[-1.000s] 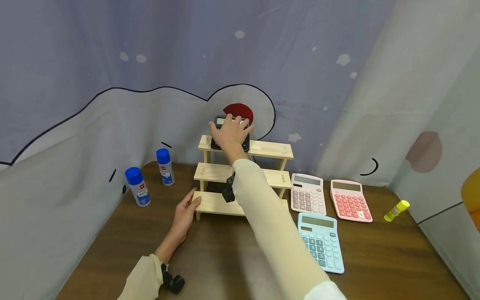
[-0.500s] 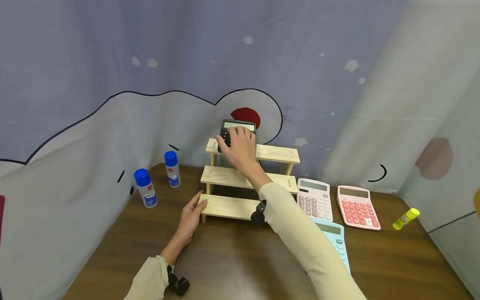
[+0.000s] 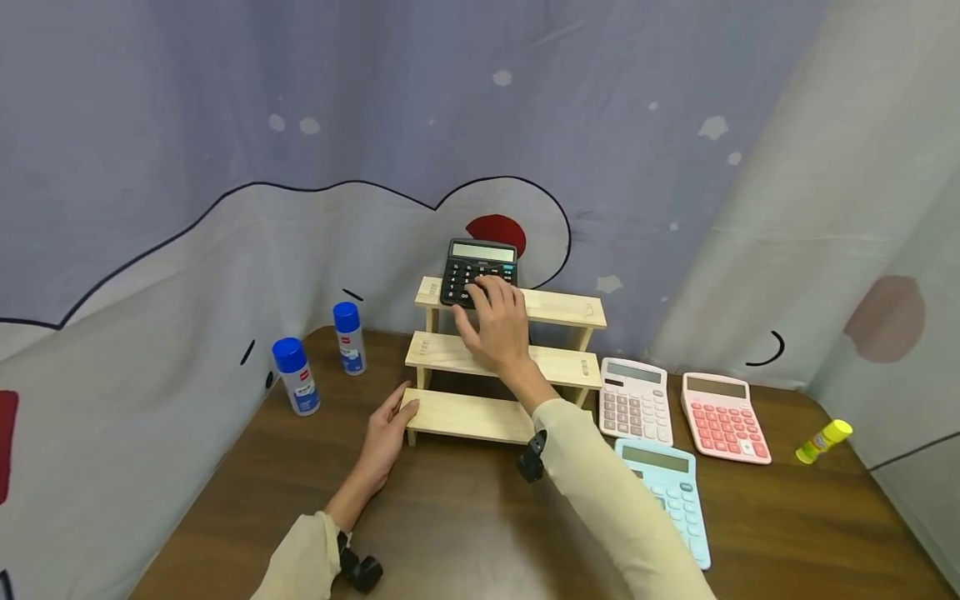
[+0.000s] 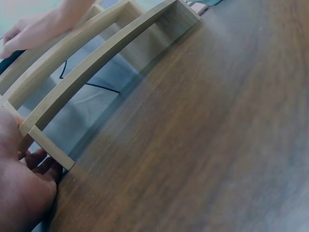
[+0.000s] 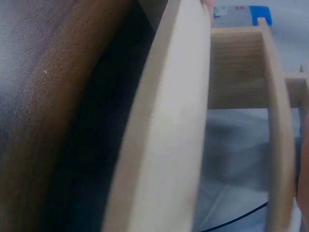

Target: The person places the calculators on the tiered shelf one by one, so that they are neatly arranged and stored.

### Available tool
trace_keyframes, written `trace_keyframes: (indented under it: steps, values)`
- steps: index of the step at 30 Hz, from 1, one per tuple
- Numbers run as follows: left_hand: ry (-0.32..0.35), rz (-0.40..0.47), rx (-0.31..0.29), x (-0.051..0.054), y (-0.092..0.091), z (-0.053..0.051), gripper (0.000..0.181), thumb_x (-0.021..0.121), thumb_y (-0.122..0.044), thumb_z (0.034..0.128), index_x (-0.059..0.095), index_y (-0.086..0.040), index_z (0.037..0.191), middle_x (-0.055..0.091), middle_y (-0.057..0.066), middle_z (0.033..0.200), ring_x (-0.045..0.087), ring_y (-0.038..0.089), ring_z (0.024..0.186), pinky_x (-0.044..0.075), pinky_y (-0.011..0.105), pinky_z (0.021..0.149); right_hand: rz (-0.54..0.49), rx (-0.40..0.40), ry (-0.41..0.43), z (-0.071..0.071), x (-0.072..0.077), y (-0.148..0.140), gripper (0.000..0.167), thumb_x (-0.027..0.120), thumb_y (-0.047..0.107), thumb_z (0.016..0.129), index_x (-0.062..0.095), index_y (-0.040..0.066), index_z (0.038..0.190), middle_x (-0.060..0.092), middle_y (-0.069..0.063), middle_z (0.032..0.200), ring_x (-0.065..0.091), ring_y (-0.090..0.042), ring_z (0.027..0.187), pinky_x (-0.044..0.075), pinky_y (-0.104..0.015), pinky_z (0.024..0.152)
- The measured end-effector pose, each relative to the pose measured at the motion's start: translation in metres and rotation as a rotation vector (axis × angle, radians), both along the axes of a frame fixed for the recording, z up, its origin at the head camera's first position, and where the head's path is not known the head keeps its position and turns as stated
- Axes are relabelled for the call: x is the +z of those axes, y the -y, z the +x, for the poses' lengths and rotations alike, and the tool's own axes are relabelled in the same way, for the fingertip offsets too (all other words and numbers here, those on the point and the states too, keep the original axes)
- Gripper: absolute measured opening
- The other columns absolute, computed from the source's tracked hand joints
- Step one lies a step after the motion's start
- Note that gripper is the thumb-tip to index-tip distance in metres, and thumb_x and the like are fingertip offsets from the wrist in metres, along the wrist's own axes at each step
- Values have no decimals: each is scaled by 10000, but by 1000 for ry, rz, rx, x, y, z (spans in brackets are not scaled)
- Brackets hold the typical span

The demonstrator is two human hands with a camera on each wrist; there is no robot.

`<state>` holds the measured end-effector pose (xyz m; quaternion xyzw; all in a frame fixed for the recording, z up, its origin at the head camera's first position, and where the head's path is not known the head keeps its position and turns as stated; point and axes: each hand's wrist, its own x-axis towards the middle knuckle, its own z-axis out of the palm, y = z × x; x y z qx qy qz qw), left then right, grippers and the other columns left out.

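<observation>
In the head view a three-tier wooden shelf stand (image 3: 465, 415) stands on the brown table. My left hand (image 3: 382, 442) grips the left end of its lowest board, thumb on top. The left wrist view shows that hand's fingers (image 4: 46, 166) curled behind the side panel. A black calculator (image 3: 459, 275) leans back on the top tier, towards its left side. Just in front of its lower keys is my right hand (image 3: 498, 325), fingers loosely bent and holding nothing; whether the fingertips touch the keys I cannot tell. Blurred boards (image 5: 169, 121) fill much of the right wrist view.
Right of the stand lie a pale pink calculator (image 3: 636, 404), a blue calculator (image 3: 678, 508) partly behind my right sleeve, and a coral-keyed pink calculator (image 3: 723, 421). A yellow glue stick (image 3: 823, 442) lies far right. Two blue-capped bottles (image 3: 300, 383) stand left. A curtain (image 3: 337, 100) hangs behind.
My right hand has drawn back and down from the black calculator, uncovering its screen and upper keys. My left hand keeps its grip on the stand. The head view has shifted slightly.
</observation>
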<state>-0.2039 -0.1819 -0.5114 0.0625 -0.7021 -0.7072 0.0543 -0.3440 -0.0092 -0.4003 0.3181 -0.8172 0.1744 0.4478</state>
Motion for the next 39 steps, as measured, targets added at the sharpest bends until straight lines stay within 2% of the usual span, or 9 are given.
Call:
trace_keyframes:
  steps: [3,9,14,21,32,39]
  values:
    - [0,-2,-3,-1,1,2,604,534,-326,1040,331,-92,1559,236,135,1646,189,306,1527,210,484,1234,-25,-6,-31,-1,-8,-1,390,543,400,972,670,104,1191,634,-108,1253,539,-280,1240,396,-458,1067]
    - [11,-11,-6,-4,4,11,608,536,-338,1038,333,-96,1558,238,149,1644,199,317,1522,223,492,1227,-45,-19,9,2,-15,3,377,550,406,964,683,124,1175,636,-85,1252,526,-266,1250,369,-469,1084]
    - [17,-27,10,0,9,19,618,541,-354,1034,334,-101,1558,247,151,1640,208,316,1520,225,497,1225,-42,10,20,6,-14,9,370,602,381,940,684,127,1195,638,-80,1269,530,-260,1245,370,-462,1090]
    - [15,-23,4,5,12,23,621,538,-353,1036,325,-99,1561,252,147,1639,207,295,1522,223,475,1228,-58,18,34,11,-12,11,359,618,369,945,697,134,1205,638,-66,1288,526,-246,1255,362,-445,1106]
    - [13,-4,5,7,8,21,609,536,-335,1039,330,-92,1558,254,146,1639,217,291,1519,232,474,1225,-85,19,28,12,-9,8,365,628,400,958,711,156,1216,655,-56,1273,535,-249,1250,360,-469,1119]
    - [9,2,-5,6,8,20,611,532,-331,1041,322,-86,1560,249,143,1641,206,288,1522,224,472,1228,-89,23,37,11,-10,6,337,588,275,934,703,140,1220,651,-60,1281,535,-253,1251,364,-464,1114]
